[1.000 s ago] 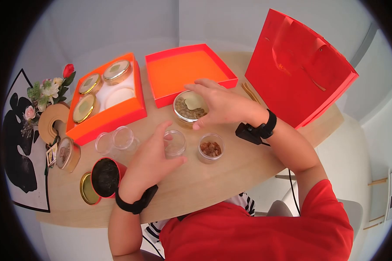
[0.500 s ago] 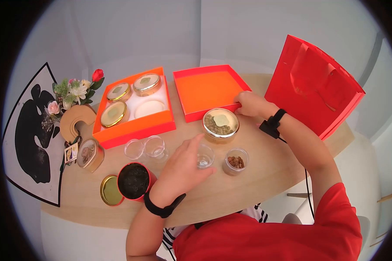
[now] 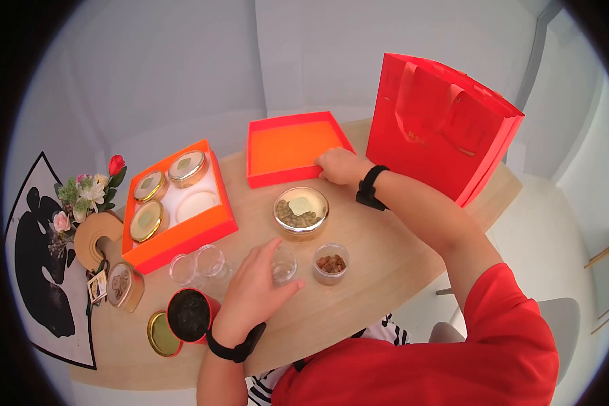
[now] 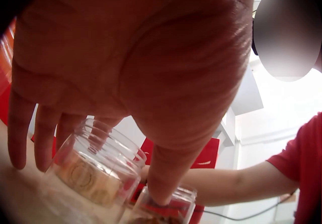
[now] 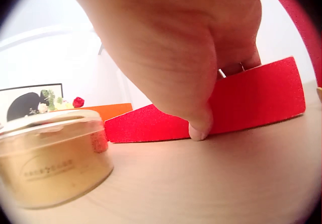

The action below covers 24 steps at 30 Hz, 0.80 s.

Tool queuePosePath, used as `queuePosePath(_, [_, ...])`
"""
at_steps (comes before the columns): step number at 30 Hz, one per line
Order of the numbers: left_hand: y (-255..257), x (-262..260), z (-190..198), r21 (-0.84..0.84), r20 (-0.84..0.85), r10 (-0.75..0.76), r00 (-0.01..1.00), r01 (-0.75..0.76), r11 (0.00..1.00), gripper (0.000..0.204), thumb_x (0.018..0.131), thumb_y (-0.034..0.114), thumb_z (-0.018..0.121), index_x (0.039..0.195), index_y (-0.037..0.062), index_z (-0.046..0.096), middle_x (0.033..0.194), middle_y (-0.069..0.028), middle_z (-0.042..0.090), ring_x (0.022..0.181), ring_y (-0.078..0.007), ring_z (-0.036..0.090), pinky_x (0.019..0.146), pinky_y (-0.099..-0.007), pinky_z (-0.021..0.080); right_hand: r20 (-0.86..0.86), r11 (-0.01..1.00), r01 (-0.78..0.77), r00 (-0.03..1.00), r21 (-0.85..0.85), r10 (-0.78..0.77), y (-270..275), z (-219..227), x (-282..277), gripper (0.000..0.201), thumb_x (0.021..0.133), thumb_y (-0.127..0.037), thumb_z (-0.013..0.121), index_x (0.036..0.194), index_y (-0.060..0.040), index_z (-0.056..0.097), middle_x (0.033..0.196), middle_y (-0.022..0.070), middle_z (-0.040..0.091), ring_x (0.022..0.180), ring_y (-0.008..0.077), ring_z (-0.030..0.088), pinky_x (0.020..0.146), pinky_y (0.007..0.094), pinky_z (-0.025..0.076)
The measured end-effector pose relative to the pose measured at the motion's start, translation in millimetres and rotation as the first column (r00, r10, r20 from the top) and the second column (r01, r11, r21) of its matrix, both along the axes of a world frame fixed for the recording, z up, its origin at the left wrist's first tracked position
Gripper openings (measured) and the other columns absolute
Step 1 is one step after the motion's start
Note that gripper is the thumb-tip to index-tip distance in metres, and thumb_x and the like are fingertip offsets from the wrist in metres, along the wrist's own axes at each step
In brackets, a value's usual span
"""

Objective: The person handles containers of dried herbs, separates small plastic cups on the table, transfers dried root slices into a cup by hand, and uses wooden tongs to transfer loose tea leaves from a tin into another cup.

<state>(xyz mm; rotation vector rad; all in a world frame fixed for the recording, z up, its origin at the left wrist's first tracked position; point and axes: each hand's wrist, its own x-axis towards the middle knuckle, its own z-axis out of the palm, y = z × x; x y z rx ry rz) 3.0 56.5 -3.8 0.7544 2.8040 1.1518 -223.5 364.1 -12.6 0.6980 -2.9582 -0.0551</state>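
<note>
My right hand [image 3: 345,166] is at the near right corner of a shallow red box lid [image 3: 264,178] with an orange inside. Its thumb presses the outer wall while the other fingers reach over the top edge, pinching the wall. My left hand [image 3: 250,292] arches beside a small clear jar [image 3: 284,268], thumb and fingers spread apart around it. Nothing shows inside that jar. To its right stands another clear jar [image 3: 331,266] holding brown pieces. Between the lid and the jars sits a round gold container [image 3: 300,215] with greenish-brown balls and a pale label on top.
An orange box [image 3: 183,245] at left holds several gold-lidded jars. Clear jars [image 3: 210,260], a red can [image 3: 191,317] of dark contents and a gold lid [image 3: 162,335] lie nearer. A red gift bag [image 3: 426,128] stands at right; flowers [image 3: 88,196] are far left.
My right hand has left the round gold container and moved to the box lid's wall, which it now grips. My left hand stays beside the clear jar. The head view has shifted.
</note>
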Motion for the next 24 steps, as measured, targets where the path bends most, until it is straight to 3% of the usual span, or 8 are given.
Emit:
queuePosePath(6, [-2.1,-0.2,-5.0,0.015,-0.005,0.014,1.000,-0.014,1.000,0.087,0.085,0.027,0.089,0.156,-0.0023,0.048,0.151,-0.0272,0.058,0.142,-0.0408,0.057,0.117,-0.0457,0.047,0.115,1.000,0.019,0.993,-0.011,-0.018,12.3,7.7,-24.8,0.043,0.093,-0.019,0.080,0.132,-0.0023,0.073,0.129,0.0219,0.073,0.127,0.0407,0.066,0.109,0.0492,0.053])
queuePosePath(13, [-2.5,-0.5,-6.6,0.027,-0.002,0.003,1.000,-0.003,1.000,0.088,0.088,0.028,0.086,0.159,-0.0023,0.045,0.151,-0.0298,0.057,0.142,-0.0419,0.056,0.117,-0.0463,0.047,0.087,0.998,-0.062,0.994,-0.031,0.064,13.5,5.1,-25.9,0.038,0.093,-0.018,0.080,0.126,-0.0006,0.075,0.122,0.0224,0.073,0.120,0.0412,0.067,0.103,0.0499,0.053])
queuePosePath(20, [0.3,-1.6,-5.2,0.006,0.017,0.001,1.000,-0.001,1.000,0.091,0.089,0.031,0.086,0.161,-0.0028,0.042,0.152,-0.0299,0.057,0.142,-0.0410,0.057,0.115,-0.0455,0.048,0.038,0.980,-0.192,0.980,-0.057,0.194,-9.1,7.7,-24.2,0.026,0.095,-0.019,0.079,0.110,0.0010,0.075,0.107,0.0220,0.071,0.110,0.0405,0.068,0.098,0.0512,0.053])
queuePosePath(24, [-1.7,-3.7,-9.5,0.025,0.013,0.020,1.000,-0.021,0.999,0.093,0.089,0.032,0.086,0.162,-0.0016,0.040,0.151,-0.0296,0.057,0.137,-0.0392,0.061,0.112,-0.0447,0.050,0.055,0.980,-0.186,0.980,-0.068,0.189,-24.9,10.6,-23.3,0.026,0.096,-0.020,0.078,0.111,0.0012,0.075,0.108,0.0221,0.072,0.109,0.0414,0.068,0.097,0.0513,0.054])
